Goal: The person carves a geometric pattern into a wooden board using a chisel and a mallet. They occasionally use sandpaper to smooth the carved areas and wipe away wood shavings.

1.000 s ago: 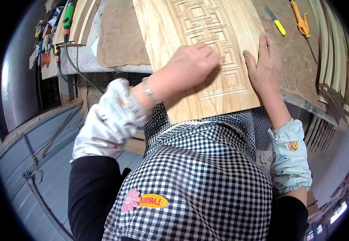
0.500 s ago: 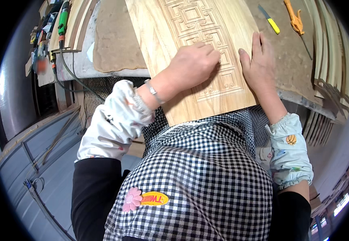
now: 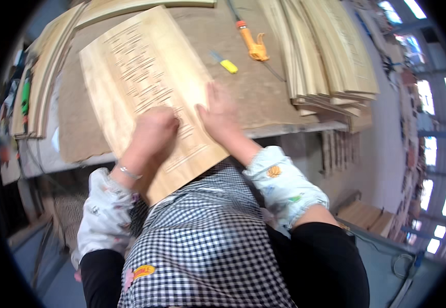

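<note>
A pale wooden panel [image 3: 164, 51] with a carved square-and-scroll pattern lies slanted on the bench, its near end reaching over the edge to my checked apron. My left hand [image 3: 153, 133] is closed in a fist and pressed on the lower carving; whatever its fingers may hold is hidden. At the panel's right edge rests my right hand [image 3: 220, 115], fingers stretched out and thumb apart on the wood. Motion blurs both hands and the carving a little. Just beyond the right hand lies a knife [image 3: 228, 66] with a yellow handle.
An orange tool [image 3: 256, 50] with a thin dark rod lies past the knife. Stacked wooden boards [image 3: 330, 56] cover the right of the bench, and more boards [image 3: 51, 66] lie at the left beside a green power tool [image 3: 25, 97]. Brown sheeting [image 3: 253, 102] covers the bench top.
The view has swung to the right, so the panel and both hands appear farther left and the right-hand board stack shows more. Both hands stay at about the same places on the panel.
</note>
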`<state>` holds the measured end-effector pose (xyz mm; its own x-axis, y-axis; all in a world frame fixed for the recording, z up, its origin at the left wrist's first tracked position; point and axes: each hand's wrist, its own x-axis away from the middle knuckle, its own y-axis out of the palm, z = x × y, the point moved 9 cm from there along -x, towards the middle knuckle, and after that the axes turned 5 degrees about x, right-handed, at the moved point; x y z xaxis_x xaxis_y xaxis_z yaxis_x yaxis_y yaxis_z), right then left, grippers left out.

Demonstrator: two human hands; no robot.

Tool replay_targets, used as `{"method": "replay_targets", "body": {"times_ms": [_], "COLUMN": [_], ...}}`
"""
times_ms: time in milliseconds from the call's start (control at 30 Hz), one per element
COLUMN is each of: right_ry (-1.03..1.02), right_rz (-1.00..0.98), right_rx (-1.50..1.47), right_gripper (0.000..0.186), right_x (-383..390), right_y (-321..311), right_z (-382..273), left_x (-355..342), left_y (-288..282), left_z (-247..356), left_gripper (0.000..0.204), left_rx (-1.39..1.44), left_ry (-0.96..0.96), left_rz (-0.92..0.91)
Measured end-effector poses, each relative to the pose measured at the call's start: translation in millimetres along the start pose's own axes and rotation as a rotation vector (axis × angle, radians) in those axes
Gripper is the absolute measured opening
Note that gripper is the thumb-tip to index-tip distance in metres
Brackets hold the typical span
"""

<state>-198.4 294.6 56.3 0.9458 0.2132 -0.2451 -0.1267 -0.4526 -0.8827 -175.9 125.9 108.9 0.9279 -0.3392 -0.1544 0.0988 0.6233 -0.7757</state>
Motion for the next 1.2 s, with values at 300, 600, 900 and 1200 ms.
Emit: {"method": "replay_targets", "body": {"times_ms": [300,600,900,1200], "right_ry": [-0.005,-0.083,-0.033,0.247], "right_rz": [-0.029,0.030,0.379,0.007], "right_rx": [-0.023,0.098,0.121,0.220], "right_gripper": [0.072,0.058,0.054,0.050], "right_x": [-8.5,-7.7,-47.7,-115.9], "right_y": [29.4,6.5,-1.5,-8.8], "right_z": [-14.0,-5.6,64.6,79.0], "left_x": [6.4,111.5,132.4,76.5], "left_y": [-101.1,-112.0,-69.2,-64.4], "left_z": [-124.9,-89.9,-111.0,-149.5], "left_gripper": [0.023,0.050,0.068,0.075], "left_rx": [0.019,-0.232,-0.229,-0.437], "left_ry": [-0.252,-0.241,-0.326,-0.411], "left_rz": [0.476,0.751,0.480,0.523]}}
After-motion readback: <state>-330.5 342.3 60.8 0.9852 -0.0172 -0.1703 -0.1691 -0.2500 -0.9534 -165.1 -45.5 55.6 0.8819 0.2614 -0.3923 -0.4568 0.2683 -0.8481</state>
